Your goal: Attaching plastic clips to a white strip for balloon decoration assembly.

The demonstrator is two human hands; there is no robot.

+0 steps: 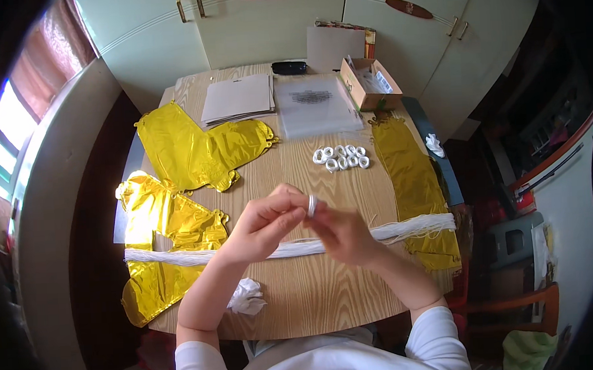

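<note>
My left hand (271, 220) is closed, with a small ring of white string (312, 205) around its fingertips. Right beside that ring, my right hand (344, 234) has its fingers curled in and slightly blurred; whatever they pinch is hidden. Below both hands a long bundle of white strings (417, 226) stretches across the table from side to side. Farther off, several small white string coils (341, 158) lie grouped in two rows.
Gold foil balloons (202, 146) lie flat on the left, and more gold foil (408, 160) on the right. Behind are stacked grey sheets (238, 99), clear plastic bags (316, 111), a black case (289, 67) and an open box (380, 100). Crumpled white tissue (247, 297) sits near my left forearm.
</note>
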